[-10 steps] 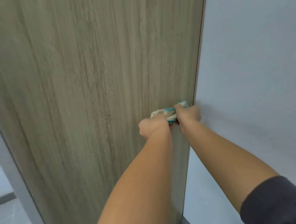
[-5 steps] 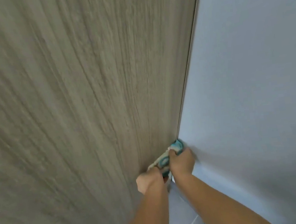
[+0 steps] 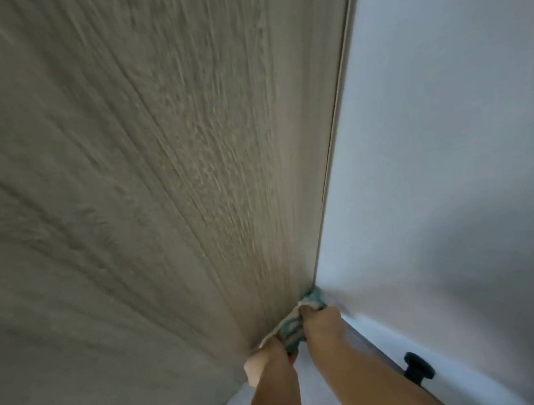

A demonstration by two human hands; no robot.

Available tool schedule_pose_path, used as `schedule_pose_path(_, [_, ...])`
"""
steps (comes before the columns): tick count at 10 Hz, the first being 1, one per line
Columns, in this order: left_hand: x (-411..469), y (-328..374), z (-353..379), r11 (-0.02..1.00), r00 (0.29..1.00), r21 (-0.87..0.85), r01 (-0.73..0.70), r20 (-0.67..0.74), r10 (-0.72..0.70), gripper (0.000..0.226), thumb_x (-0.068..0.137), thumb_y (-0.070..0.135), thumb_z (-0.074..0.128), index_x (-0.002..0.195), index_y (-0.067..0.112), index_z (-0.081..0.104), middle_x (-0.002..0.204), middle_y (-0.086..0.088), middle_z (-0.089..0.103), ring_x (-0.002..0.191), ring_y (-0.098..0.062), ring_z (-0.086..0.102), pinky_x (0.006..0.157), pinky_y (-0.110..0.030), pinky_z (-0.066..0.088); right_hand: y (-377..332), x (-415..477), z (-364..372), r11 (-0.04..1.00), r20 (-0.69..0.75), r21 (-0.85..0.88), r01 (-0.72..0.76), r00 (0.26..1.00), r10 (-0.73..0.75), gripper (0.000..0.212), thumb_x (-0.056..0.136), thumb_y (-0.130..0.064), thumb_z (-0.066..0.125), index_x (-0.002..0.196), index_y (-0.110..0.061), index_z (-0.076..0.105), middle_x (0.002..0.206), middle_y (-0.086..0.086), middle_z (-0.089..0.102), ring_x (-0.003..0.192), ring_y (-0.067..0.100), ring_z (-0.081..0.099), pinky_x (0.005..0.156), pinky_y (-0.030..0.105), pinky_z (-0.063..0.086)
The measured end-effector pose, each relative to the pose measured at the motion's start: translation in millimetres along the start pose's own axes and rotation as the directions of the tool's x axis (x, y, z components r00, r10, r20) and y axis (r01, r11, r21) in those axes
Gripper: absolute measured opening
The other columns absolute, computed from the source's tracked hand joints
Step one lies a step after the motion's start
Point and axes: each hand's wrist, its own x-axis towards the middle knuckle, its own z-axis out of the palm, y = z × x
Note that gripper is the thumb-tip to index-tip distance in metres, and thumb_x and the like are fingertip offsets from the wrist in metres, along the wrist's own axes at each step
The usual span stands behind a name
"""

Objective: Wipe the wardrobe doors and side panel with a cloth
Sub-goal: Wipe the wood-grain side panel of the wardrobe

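Cloth (image 3: 293, 326): pinched by my left hand (image 3: 270, 355) and right hand (image 3: 321, 323). Dragged lower down panel (image 3: 158, 180), right edge by wall (image 3: 451, 150). This strip is likely almost done.

Two forearms were in view at the lower edge: left forearm (image 3: 273, 399) and right forearm (image 3: 364, 373), both bare along their whole visible length. Left hand (image 3: 268, 355) and right hand (image 3: 321, 322) were likewise uncovered. Outlines were softened by motion blur; the fingers were too indistinct to record in detail.
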Motion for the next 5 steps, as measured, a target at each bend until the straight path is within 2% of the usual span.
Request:
schedule_pose_path(1, [19, -13, -2, 1.0, 1.0, 0.011, -0.004, 0.005, 0.003, 0.006, 0.097, 0.002, 0.049, 0.093, 0.003, 0.053, 0.086, -0.011, 0.058, 0.07, -0.021, 0.058, 0.036, -0.02, 0.047, 8, 10, 4, 1.0, 0.037, -0.023, -0.015, 0.999, 0.015, 0.036, 0.09, -0.027, 0.06, 0.11, 0.003, 0.062, 0.103, 0.019, 0.067, 0.092, 0.034, 0.065, 0.071, 0.033, 0.053])
schedule_pose_path(2, [18, -15, -2, 1.0, 1.0, 0.006, -0.019, -0.02, 0.019, 0.004, 0.096, -0.001, 0.049, 0.096, 0.0, 0.053, 0.082, -0.012, 0.057, 0.07, -0.023, 0.058, 0.036, -0.021, 0.048, 13, 18, 9, 0.998, 0.056, -0.054, -0.027, 0.998, 0.03, 0.035, 0.088, -0.028, 0.062, 0.107, 0.002, 0.063, 0.096, 0.016, 0.068, 0.082, 0.029, 0.065, 0.065, 0.03, 0.052])
schedule_pose_path(3, [30, -14, 5, 0.999, 0.995, 0.013, 0.039, -0.09, -0.037, 0.026, 0.099, 0.006, 0.047, 0.124, -0.001, 0.052, 0.106, -0.018, 0.061, 0.095, -0.031, 0.061, 0.065, -0.027, 0.057, 14, 22, 8, 0.998, 0.082, -0.042, -0.052, 0.995, 0.055, 0.037, 0.087, -0.028, 0.064, 0.108, 0.003, 0.062, 0.099, 0.016, 0.067, 0.085, 0.029, 0.065, 0.067, 0.03, 0.052])
schedule_pose_path(4, [28, -13, 5, 0.995, 0.994, -0.075, 0.063, -0.089, -0.07, 0.025, 0.101, 0.011, 0.043, 0.119, -0.003, 0.054, 0.117, -0.019, 0.059, 0.108, -0.032, 0.057, 0.074, -0.025, 0.051, 15, 24, 9, 0.998, 0.094, 0.008, -0.058, 0.994, 0.057, 0.039, 0.086, -0.025, 0.065, 0.108, 0.006, 0.062, 0.101, 0.019, 0.067, 0.086, 0.032, 0.064, 0.07, 0.033, 0.052])
schedule_pose_path(5, [18, -13, 5, 0.986, 0.997, -0.163, 0.044, -0.054, -0.053, 0.011, 0.097, 0.001, 0.048, 0.089, -0.003, 0.054, 0.084, -0.015, 0.056, 0.072, -0.024, 0.056, 0.037, -0.019, 0.047, 13, 20, 6, 0.998, 0.08, 0.055, -0.033, 0.996, 0.028, 0.038, 0.085, -0.026, 0.065, 0.109, 0.004, 0.065, 0.103, 0.02, 0.069, 0.093, 0.035, 0.065, 0.08, 0.037, 0.054])
